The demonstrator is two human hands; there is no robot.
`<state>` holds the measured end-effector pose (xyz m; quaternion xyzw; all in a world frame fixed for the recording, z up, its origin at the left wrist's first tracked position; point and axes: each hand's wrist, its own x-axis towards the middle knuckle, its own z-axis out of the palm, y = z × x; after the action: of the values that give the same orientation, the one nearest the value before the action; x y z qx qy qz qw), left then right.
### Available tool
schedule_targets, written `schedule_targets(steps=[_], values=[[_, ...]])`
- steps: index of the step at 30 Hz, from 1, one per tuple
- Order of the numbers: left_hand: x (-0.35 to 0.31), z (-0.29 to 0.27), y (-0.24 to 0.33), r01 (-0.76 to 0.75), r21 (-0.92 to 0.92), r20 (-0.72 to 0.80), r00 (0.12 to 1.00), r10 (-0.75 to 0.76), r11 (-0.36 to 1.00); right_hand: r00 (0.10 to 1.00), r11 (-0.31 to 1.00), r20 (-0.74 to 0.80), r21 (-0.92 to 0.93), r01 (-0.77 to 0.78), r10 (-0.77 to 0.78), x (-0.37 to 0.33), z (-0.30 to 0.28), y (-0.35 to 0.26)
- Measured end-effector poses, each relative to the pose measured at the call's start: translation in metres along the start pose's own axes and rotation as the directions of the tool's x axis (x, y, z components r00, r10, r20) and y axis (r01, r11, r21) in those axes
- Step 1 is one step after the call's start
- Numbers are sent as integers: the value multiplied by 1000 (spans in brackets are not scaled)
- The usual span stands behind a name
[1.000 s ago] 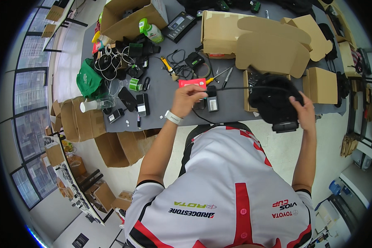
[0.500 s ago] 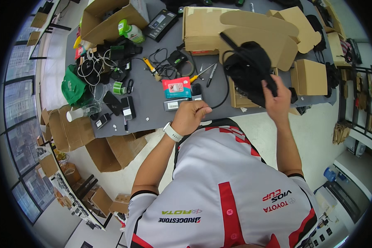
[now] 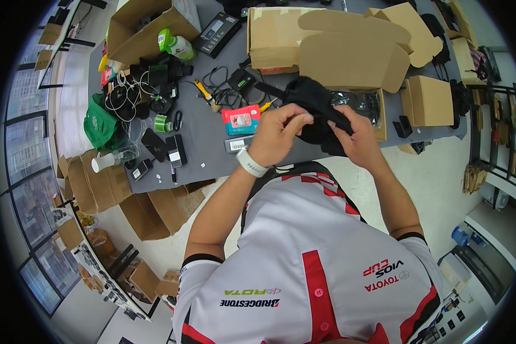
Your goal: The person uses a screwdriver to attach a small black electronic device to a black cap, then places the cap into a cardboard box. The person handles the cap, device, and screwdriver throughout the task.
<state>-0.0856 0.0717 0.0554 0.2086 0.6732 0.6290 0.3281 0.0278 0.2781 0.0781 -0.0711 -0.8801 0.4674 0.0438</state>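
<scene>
A black cloth cap (image 3: 307, 94) with a strap at its far left is lifted above the table's front edge. My right hand (image 3: 359, 137) is closed on its right edge, thumb in front and fingers behind. Close against the cap's left side, my left hand (image 3: 276, 135) pinches thumb and fingertips together. A thin dark cable (image 3: 278, 168) shows below that hand; its pinched part is hidden by the fingers. Beyond the cap lies an open cardboard tray (image 3: 382, 117) with a black item in clear plastic (image 3: 358, 103). A red and teal packet (image 3: 241, 119) lies left of my left hand.
Cardboard boxes (image 3: 274, 37) stand at the back, another box (image 3: 430, 100) to the right. Tangled cables and adapters (image 3: 135, 92) fill the left side. A yellow-handled tool (image 3: 202, 90), a grey box (image 3: 237, 144) and a green-capped bottle (image 3: 180, 47) are also on the table (image 3: 203, 155).
The cap has come left and toward me with my right hand, uncovering the plastic-wrapped item in the tray. My left hand has moved up and right to meet it, still pinched.
</scene>
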Motion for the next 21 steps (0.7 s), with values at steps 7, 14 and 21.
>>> schedule_targets(steps=[7, 14, 21], values=[[-24, -141, -45, 73, 127, -297, 954, -32, 989, 898, 767, 97, 486, -419, 430, 1, -62, 41], [-53, -114, -85, 94, 595, -331, 933, 137, 798, 906, 758, -118, 597, -262, 406, -2, -33, 45], [-73, -31, -36, -53, 251, 100, 995, 29, 966, 969, 993, -222, 81, -91, 107, -4, 7, 10]])
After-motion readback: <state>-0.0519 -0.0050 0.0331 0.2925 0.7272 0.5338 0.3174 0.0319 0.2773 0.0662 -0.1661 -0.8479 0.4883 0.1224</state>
